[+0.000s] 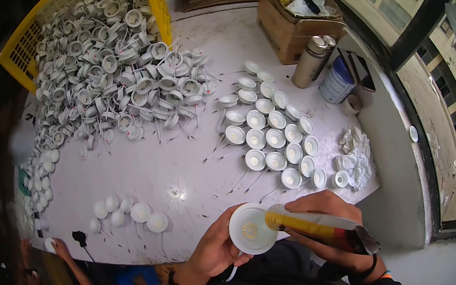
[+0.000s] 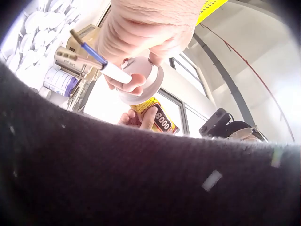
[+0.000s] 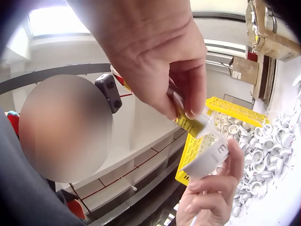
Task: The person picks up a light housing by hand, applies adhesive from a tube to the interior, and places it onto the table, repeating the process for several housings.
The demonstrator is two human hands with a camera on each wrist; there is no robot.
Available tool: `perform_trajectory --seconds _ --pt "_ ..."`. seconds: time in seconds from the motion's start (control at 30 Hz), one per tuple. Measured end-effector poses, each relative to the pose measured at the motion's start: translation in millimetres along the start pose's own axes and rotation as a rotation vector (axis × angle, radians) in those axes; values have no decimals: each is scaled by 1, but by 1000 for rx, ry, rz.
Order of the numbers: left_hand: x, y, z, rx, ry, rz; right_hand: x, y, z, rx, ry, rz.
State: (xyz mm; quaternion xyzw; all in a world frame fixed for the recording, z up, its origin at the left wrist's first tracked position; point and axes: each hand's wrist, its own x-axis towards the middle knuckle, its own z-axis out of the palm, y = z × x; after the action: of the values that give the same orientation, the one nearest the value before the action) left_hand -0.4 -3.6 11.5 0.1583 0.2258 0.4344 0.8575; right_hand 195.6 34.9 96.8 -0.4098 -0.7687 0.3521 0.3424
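The left hand [image 1: 214,251] holds a round white lamp housing [image 1: 252,236], its open face up with a cluster of yellowish dots inside. In the left wrist view a white cable with blue and brown ends [image 2: 96,55] hangs by the fingers. The right hand [image 1: 326,209] grips a yellow and black tube [image 1: 315,227], its tip at the housing's rim. The right wrist view shows the thumb and fingers of the right hand [image 3: 164,70] pinching the tube [image 3: 188,123] above the housing [image 3: 207,159]. Whether the tip touches is unclear.
Rows of white housings [image 1: 276,119] stand on the table [image 1: 189,166]; a large pile [image 1: 117,63] lies by a yellow crate [image 1: 19,49]. Capped pieces [image 1: 140,212] lie front left. A cardboard box [image 1: 290,32], flask [image 1: 309,63] and crumpled tissue [image 1: 353,160] are right. Another person's hand [image 1: 59,247] shows lower left.
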Motion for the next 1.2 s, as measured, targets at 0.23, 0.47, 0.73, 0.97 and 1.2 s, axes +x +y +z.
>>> perform_trajectory --seconds 0.23,0.47,0.73,0.97,1.2 --pt "-1 -6 -12 -17 75 22 -4 -3 -6 78 -119 52" --pt "2 -9 -2 -62 171 29 0 -2 17 561 -125 234" --pt "5 -11 -19 -164 -4 -28 8 24 47 785 187 284" --pt "-11 -4 -67 77 201 176 5 28 35 721 399 197" --pt "-72 -38 -193 476 684 51 2 33 47 700 400 367"
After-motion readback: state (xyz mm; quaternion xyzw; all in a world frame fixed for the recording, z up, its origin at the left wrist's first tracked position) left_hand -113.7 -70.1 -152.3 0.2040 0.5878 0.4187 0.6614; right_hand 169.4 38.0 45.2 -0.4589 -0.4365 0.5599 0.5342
